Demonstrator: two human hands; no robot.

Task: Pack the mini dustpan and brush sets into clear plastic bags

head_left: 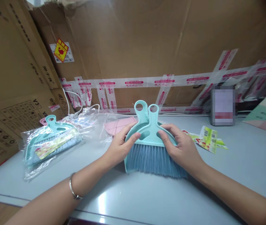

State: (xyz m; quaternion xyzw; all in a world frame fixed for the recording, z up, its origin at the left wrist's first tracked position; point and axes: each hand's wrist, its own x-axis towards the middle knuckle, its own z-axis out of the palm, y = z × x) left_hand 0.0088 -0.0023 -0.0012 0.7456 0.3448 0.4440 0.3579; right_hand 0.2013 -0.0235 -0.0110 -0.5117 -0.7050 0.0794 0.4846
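A mint-green hand brush (156, 159) with blue-grey bristles rests against a matching dustpan (128, 164), and both handles point away from me. My left hand (123, 142) grips the left side, its thumb on the brush head near an oval hole and its fingers behind the dustpan. On the right, my right hand (182, 147) has its thumb at the brush's other hole, with the fingers curled around the edge. Whether those fingers also reach the dustpan is hidden. The bristles hang toward the near side, just above or touching the table.
A bagged brush and dustpan set (53, 140) lies at left on the white table (123, 200). Behind my hands is a pink dustpan-like piece (116, 125). Printed labels (205, 139) lie at right, near a standing phone-like device (223, 106). Cardboard boxes (133, 40) wall the back.
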